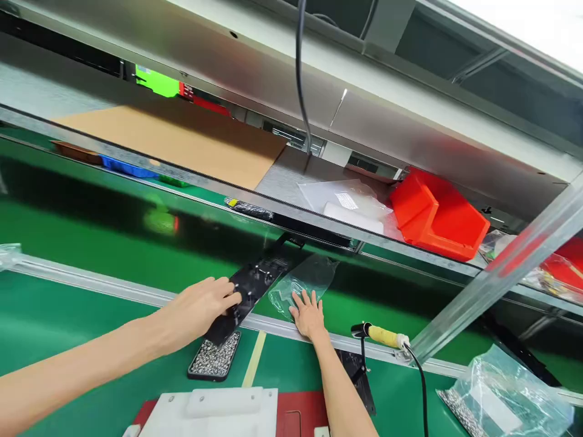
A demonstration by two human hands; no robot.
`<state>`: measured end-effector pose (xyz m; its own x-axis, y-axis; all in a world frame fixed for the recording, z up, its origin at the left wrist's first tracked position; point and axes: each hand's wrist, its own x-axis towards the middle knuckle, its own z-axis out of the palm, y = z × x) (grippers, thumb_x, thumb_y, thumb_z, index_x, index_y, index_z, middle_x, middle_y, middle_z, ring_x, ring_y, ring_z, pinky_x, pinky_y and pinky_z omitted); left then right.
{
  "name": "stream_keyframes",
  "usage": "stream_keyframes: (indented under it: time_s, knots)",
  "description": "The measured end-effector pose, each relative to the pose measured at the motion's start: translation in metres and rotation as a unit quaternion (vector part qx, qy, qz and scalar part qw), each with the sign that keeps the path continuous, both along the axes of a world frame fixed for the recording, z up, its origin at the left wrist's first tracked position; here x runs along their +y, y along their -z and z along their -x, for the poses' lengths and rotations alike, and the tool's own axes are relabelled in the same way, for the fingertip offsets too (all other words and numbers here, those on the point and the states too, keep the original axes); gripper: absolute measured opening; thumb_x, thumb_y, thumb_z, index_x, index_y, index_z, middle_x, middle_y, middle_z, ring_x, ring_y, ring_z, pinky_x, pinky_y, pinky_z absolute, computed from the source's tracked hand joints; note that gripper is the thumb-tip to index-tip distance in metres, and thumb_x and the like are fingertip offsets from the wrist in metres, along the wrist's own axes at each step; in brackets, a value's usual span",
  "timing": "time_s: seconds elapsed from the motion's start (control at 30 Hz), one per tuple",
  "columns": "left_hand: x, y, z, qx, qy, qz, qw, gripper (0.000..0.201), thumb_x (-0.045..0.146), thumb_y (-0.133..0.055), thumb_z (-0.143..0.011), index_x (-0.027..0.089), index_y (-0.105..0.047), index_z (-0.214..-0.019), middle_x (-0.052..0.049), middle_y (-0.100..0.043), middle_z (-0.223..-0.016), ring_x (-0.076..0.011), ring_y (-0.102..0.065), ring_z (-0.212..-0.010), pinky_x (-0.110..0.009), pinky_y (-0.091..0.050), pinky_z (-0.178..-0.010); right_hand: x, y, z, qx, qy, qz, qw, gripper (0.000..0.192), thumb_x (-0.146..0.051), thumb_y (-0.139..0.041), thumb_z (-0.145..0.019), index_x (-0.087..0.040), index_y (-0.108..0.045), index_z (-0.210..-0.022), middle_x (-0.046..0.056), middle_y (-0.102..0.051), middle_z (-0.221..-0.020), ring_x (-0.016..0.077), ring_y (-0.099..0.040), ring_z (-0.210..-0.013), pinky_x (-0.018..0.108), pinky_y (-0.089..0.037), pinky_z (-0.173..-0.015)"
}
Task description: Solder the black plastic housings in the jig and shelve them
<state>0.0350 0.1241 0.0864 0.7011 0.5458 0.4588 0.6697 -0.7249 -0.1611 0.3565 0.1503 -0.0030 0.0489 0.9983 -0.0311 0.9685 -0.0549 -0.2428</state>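
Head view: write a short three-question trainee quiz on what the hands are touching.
1. True or false: the left hand rests on the long black part.
2. What lies under the right hand? A) the red bin B) the clear plastic bag C) the small tray of screws
3. Fill in: the tool with the yellow handle lies to the ____ of the right hand.

Key
1. True: its fingers lie on the black part, which slants across the metal rail.
2. B: the palm is flat on the clear plastic bag; the red bin sits on the shelf above, and the small tray of screws is nearer the left hand.
3. right
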Motion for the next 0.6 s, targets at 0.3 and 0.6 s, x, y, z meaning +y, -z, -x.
stream_keyframes:
  time_s: [0.3, 0.6]
  knots:
    - [0.103, 0.031, -0.156, 0.033, -0.007, 0.154, 0.988, 0.019, 0.030, -0.063, -0.098, 0.013, -0.065, -0.106, -0.006, -0.067, -0.105, -0.0200, -0.064, -0.100, -0.040, -0.056, -0.091, -0.087, -0.025, 0.011, 0.080, 0.086, -0.165, 0.979, 0.052, -0.040, -0.027, -0.104, -0.021, -0.066, -0.132, 0.014, -0.052, -0.152, 0.0247, -0.055, -0.140, 0.040, -0.049, -0.114]
    - [0.116, 0.077, -0.221, -0.004, -0.011, 0.217, 0.976, 0.035, 0.038, -0.063, -0.099, 0.015, -0.061, -0.126, -0.010, -0.064, -0.125, -0.0225, -0.065, -0.110, -0.044, -0.059, -0.094, -0.188, 0.001, 0.078, 0.093, -0.111, -0.476, 0.868, 0.026, -0.023, -0.049, -0.093, -0.026, -0.070, -0.107, 0.008, -0.075, -0.098, 0.0202, -0.075, -0.079, 0.032, -0.063, -0.061]
